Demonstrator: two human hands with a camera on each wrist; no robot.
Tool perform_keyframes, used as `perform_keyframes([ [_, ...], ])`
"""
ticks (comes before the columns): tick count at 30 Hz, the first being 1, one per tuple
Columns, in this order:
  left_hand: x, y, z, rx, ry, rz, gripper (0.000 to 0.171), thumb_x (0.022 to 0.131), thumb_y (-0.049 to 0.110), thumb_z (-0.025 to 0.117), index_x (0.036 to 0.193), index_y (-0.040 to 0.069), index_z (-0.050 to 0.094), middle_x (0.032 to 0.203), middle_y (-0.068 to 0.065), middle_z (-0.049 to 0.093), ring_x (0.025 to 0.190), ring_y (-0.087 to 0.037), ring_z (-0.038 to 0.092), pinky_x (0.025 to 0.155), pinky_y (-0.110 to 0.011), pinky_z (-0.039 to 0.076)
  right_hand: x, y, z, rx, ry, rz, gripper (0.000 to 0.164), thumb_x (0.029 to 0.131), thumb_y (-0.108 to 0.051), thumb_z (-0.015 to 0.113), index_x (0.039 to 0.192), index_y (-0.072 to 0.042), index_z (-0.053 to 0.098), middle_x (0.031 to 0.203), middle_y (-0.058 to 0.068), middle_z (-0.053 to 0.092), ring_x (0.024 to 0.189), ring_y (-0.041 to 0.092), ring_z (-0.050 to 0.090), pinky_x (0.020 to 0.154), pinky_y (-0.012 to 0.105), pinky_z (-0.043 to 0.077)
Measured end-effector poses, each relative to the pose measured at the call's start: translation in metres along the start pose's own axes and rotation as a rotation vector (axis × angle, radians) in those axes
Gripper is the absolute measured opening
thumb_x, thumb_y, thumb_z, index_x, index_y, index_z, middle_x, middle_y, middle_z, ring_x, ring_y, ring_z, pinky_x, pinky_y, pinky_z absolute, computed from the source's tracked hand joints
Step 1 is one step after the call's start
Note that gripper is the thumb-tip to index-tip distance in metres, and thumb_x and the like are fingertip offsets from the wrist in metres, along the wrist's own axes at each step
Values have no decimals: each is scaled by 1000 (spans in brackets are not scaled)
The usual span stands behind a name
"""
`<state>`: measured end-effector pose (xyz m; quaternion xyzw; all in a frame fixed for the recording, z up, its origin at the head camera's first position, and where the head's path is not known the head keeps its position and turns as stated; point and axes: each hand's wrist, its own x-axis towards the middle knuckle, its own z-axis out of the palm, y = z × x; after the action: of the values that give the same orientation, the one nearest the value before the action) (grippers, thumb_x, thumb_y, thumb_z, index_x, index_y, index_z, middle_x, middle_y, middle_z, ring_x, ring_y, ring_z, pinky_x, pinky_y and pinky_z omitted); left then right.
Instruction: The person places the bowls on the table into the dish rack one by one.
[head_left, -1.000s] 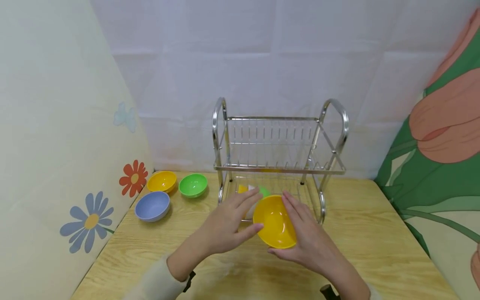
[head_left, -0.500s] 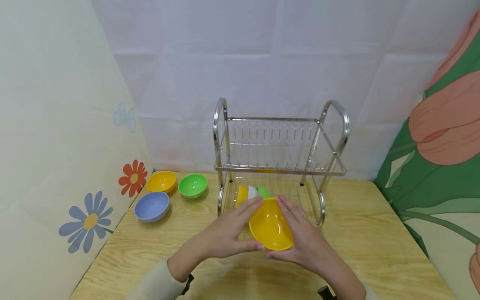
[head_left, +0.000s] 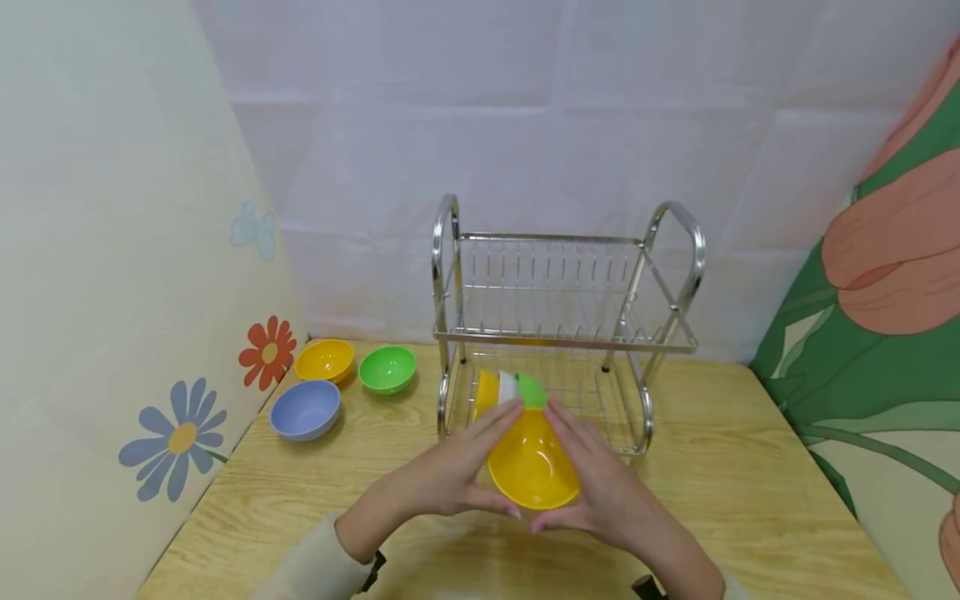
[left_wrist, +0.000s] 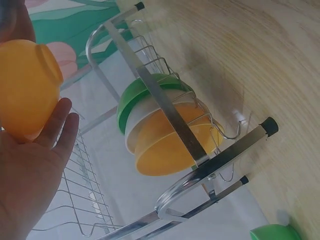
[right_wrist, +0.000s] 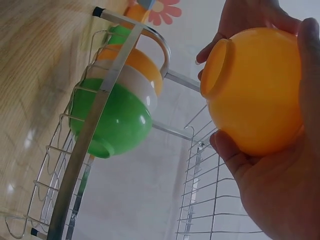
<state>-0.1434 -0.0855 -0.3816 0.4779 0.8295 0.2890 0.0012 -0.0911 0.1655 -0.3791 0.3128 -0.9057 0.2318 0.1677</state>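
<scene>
A yellow bowl is held between both hands in front of the rack, its inside facing the head camera. My left hand holds it at the left, fingers along its side and thumb low. From the right, my right hand grips it likewise; the right wrist view shows the bowl's foot ring pointing toward the rack. Behind it stands a two-tier metal dish rack. On its lower tier a yellow bowl, a white bowl and a green bowl stand on edge, side by side.
Left of the rack, a yellow bowl, a green bowl and a blue bowl sit upright on the wooden table. A white backdrop hangs behind; painted panels flank both sides.
The held yellow bowl has moved left and slightly toward the body. The left hand, earlier beside it with spread fingers, now holds it too. The lower-tier bowls show more.
</scene>
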Motion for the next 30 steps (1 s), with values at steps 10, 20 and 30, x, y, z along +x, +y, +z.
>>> perform_keyframes([
  [10, -2, -1, 1, -39, -49, -40, 115, 84, 52, 77, 164, 10, 6, 170, -12, 8, 151, -28, 28, 119, -42, 33, 0, -2, 2, 36, -25, 6, 128, 63, -63, 82, 160, -4, 24, 166, 14, 22, 146, 39, 36, 108, 54, 42],
  [20, -6, -2, 3, -95, 2, -54, 112, 85, 46, 78, 164, 14, 6, 170, -9, 9, 150, -28, 29, 119, -44, 34, 0, 0, 2, 238, -8, 55, 121, 73, -44, 87, 164, -20, 12, 165, 18, 25, 140, 45, 41, 101, 62, 47],
  [30, -8, -4, 7, -118, 108, -91, 113, 84, 41, 82, 164, 13, 7, 170, -7, 10, 151, -33, 28, 115, -50, 37, 4, 2, -3, 424, 193, 37, 80, 91, -3, 71, 159, -11, 29, 148, 12, 47, 124, 24, 57, 99, 34, 54],
])
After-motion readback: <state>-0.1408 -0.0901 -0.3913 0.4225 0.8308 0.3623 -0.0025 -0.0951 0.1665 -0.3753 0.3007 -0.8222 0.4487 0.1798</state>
